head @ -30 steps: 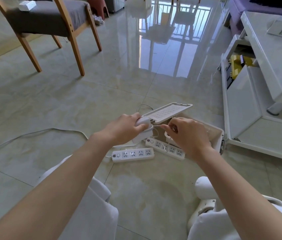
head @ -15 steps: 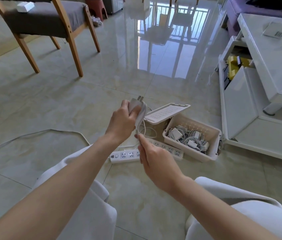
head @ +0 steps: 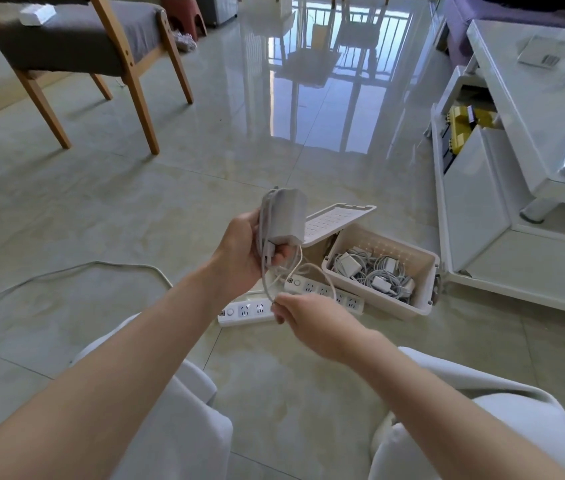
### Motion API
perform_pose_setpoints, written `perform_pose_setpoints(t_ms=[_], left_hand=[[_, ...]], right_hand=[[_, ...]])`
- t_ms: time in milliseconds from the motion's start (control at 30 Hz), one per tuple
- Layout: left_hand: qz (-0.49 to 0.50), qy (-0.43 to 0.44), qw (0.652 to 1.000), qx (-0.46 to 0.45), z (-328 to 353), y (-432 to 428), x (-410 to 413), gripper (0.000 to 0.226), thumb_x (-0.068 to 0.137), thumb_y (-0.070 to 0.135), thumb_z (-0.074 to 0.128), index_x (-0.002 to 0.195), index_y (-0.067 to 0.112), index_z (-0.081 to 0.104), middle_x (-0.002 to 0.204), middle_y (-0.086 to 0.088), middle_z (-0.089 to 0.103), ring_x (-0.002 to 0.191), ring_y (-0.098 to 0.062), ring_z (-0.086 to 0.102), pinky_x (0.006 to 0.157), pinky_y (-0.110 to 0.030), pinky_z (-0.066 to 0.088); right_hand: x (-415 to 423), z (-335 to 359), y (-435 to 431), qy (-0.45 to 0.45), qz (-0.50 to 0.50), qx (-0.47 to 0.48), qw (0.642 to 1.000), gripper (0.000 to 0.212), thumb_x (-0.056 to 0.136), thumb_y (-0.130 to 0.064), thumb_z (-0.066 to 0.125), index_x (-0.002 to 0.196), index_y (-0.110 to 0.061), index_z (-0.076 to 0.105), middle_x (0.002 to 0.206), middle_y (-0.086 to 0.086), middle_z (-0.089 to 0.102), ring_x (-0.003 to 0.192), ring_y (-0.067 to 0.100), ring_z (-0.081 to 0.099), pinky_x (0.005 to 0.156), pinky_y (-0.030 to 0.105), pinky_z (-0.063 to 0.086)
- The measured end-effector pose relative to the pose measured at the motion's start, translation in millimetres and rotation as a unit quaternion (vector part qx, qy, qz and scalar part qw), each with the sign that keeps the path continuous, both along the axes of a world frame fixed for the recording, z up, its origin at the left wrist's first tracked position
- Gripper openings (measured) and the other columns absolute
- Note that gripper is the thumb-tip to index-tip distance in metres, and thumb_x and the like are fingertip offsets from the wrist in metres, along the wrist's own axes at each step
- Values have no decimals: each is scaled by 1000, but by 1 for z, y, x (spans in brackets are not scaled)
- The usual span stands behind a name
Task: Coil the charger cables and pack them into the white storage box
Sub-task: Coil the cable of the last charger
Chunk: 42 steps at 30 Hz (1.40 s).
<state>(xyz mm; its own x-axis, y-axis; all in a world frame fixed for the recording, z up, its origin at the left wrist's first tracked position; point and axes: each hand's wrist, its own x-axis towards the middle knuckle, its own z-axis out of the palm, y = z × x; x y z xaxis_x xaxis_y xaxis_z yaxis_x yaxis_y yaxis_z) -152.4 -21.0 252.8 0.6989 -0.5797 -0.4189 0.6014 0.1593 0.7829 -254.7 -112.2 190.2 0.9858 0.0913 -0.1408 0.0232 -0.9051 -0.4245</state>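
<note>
Left hand [head: 243, 252] grips one charger [head: 286, 216], right hand [head: 309, 317] pinches its cable [head: 264, 233] (two strips [head: 246, 310] below).

left hand [head: 243, 251] gripping, right hand [head: 309, 317] pinching

The white plastic storage box [head: 395, 306] stands on the tiled floor [head: 135, 209], tangled white chargers [head: 371, 271] in it; its white perforated lid [head: 336, 220] leans behind its left end. Two white power strips [head: 246, 311] lie before the box. Above them the left grip [head: 243, 251] holds a white charger block [head: 286, 216]; below it the right grip [head: 312, 318] pinches its white cable [head: 264, 282]. A wooden chair [head: 101, 46] stands behind left.
</note>
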Motion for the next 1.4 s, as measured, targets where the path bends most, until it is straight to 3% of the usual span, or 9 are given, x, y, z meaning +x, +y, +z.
perform_pose_setpoints(t_ms=[167, 267, 333, 467, 700, 933, 1167, 1300, 1400], left_hand=[[-132, -83, 986, 56, -6, 6, 0, 31, 96, 25, 34, 92, -1, 51, 63, -11, 42, 27, -12, 34, 29, -14, 25], [-222, -127, 957, 139, -4, 9, -7, 31, 97, 22, 35, 79, 3, 51, 49, -4, 45, 30, -10, 38, 31, -13, 28], [-266, -181, 926, 199, -9, 8, -9, 26, 99, 21, 40, 81, 6, 53, 54, -3, 49, 37, -9, 43, 34, -14, 31], [-336, -309, 822, 339, -24, 10, -5, 30, 97, 35, 46, 78, 13, 50, 51, -2, 49, 35, -14, 40, 36, -20, 27], [-313, -338, 807, 368, -25, 9, -2, 32, 96, 38, 46, 78, 13, 51, 45, 0, 49, 28, -10, 40, 36, -19, 27], [-297, -410, 756, 414, -24, 7, -2, 23, 96, 40, 47, 86, 19, 49, 75, -3, 52, 48, -11, 46, 39, -18, 35], [-313, -471, 687, 457, -24, 10, 1, 25, 96, 46, 44, 96, 20, 44, 75, 5, 47, 65, -12, 48, 57, -29, 35], [-295, -468, 694, 460, -26, 11, 3, 23, 97, 43, 43, 96, 20, 41, 76, 4, 48, 65, -10, 47, 56, -30, 35], [-260, -474, 701, 465, -28, 10, 3, 24, 98, 41, 43, 102, 17, 42, 85, -3, 52, 72, -20, 51, 60, -31, 36]], right_hand=[[10, 9, -35, 47, -33, -76, 995, 49, 96, -51, 33, 83, -13, 61, 79, 2, 57, 81, 26, 58, 68, 32, 41], [11, 12, -46, 7, -47, -83, 995, 45, 94, -49, 42, 94, -10, 65, 93, 7, 65, 90, 26, 58, 67, 31, 37], [11, 14, -51, -20, -44, -93, 994, 32, 95, -36, 46, 106, -12, 64, 108, 5, 66, 101, 24, 54, 76, 32, 40], [10, 17, -54, -54, -31, -98, 993, 21, 94, -23, 46, 101, -14, 64, 106, 1, 65, 103, 19, 49, 84, 28, 40], [4, 30, -52, -88, -89, -112, 986, 23, 93, -35, 49, 101, -20, 66, 102, 0, 66, 98, 21, 57, 82, 28, 39], [4, 26, -45, -86, -139, -64, 984, 16, 92, -26, 51, 94, -15, 62, 94, 3, 66, 89, 22, 59, 72, 33, 47], [7, 20, -52, -160, -144, -160, 963, 25, 93, -38, 47, 95, -18, 62, 99, -3, 68, 96, 18, 56, 93, 27, 29], [6, 27, -46, -149, -155, -122, 969, 26, 95, -39, 44, 96, -19, 61, 95, -2, 68, 88, 19, 61, 76, 28, 37], [5, 27, -36, -146, -143, -98, 974, 26, 97, -37, 41, 100, -18, 59, 95, -1, 68, 88, 21, 62, 68, 30, 39]])
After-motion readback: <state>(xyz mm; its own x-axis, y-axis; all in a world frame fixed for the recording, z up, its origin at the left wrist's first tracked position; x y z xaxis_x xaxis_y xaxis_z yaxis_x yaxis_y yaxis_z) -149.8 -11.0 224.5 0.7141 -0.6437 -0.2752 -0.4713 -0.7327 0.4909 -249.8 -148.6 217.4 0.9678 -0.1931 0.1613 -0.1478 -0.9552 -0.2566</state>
